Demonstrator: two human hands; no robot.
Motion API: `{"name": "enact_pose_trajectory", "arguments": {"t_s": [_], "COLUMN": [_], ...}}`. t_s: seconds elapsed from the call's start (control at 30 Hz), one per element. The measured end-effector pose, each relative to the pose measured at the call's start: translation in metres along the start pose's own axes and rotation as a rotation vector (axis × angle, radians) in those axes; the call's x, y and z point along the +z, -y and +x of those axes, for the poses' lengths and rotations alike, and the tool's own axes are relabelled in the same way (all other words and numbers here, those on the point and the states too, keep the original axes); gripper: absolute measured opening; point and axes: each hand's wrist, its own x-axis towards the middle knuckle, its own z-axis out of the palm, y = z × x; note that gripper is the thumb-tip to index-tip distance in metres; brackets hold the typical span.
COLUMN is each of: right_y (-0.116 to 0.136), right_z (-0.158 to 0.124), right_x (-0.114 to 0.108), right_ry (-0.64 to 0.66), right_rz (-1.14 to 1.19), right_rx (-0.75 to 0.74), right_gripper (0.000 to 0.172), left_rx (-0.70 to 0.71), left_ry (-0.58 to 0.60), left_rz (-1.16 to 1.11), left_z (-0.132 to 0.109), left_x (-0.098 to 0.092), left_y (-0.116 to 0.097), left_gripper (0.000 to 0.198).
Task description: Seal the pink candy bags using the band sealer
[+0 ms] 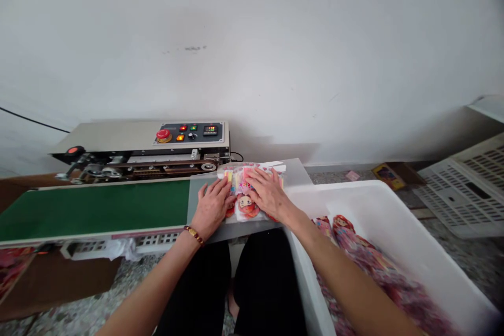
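A clear plastic bag [249, 207] holding several pink packets printed with a red-haired cartoon figure lies on a pale sheet [298, 173]. My left hand [213, 205] rests against the bag's left side, its fingers apart and slightly bent. Across the upper right of the bag lies my right hand [270, 192], fingers spread and pressing down on the plastic. Parts of the packets are hidden beneath the fingers. Just left of the sheet runs the green belt [102, 210] of a sealing machine [137, 142].
At my right stands a white foam box [354, 191] with many similar pink packets [378, 268]. Farther right are a white plastic crate [457, 194] and a yellow printed box [389, 176] on the floor. A cardboard box [63, 283] sits below the belt. A wall closes the back.
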Motion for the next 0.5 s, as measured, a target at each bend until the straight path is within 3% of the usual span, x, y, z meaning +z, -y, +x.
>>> {"name": "enact_pose_trajectory", "arguments": {"t_s": [0.27,0.5], "right_y": [0.012,0.007], "right_z": [0.017,0.009], "right_x": [0.0,0.014], "right_ry": [-0.015,0.004], "right_rz": [-0.129,-0.159], "right_rx": [-0.069,-0.012], "right_gripper": [0.03,0.034], "left_rx": [0.124,-0.006], "left_ry": [-0.012,-0.019], "left_rz": [-0.068,-0.014], "left_z": [0.01,0.003], "left_x": [-0.001,0.003], "left_y": [0.021,0.025], "left_gripper": [0.042,0.043]}}
